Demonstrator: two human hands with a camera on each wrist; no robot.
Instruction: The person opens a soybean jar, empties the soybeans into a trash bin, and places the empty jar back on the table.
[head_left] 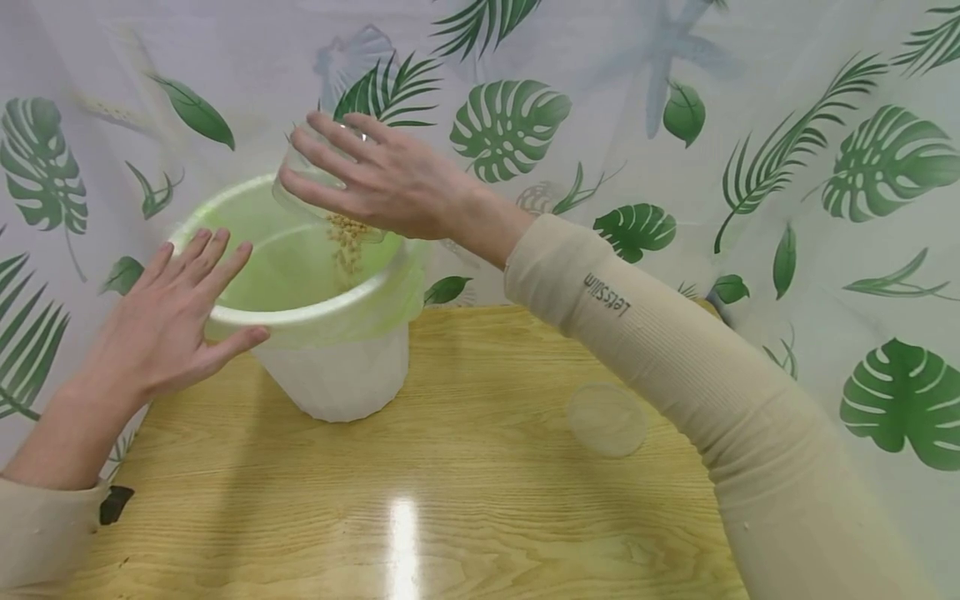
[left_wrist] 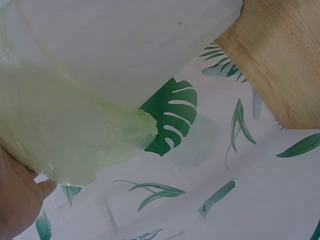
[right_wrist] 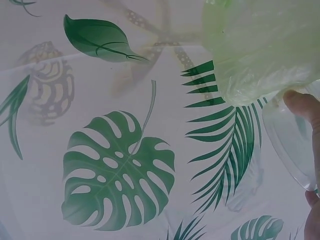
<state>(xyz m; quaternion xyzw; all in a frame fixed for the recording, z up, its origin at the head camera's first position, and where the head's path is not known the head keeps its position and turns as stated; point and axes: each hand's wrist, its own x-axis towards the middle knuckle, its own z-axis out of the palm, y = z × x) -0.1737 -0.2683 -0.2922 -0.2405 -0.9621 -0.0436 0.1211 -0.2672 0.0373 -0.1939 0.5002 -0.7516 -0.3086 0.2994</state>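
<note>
A white bin point(head_left: 337, 379) lined with a thin pale green bag point(head_left: 378, 304) stands at the table's left back. Over its opening, my right hand point(head_left: 390, 179) grips a clear round container point(head_left: 288, 196), tipped so that small tan pieces point(head_left: 347, 237) fall out into the bin. The thumb lies along the container's wall in the right wrist view. My left hand point(head_left: 176, 312) rests at the bin's left rim, fingers spread and straight over the edge. In the left wrist view, the bag's loose edge hangs beside that hand.
A clear round lid point(head_left: 607, 419) lies flat on the wooden table point(head_left: 480, 492), under the right forearm's side. Behind the table hangs a white curtain point(head_left: 585, 50) printed with green leaves. A small black object point(head_left: 116, 504) shows beside the left sleeve.
</note>
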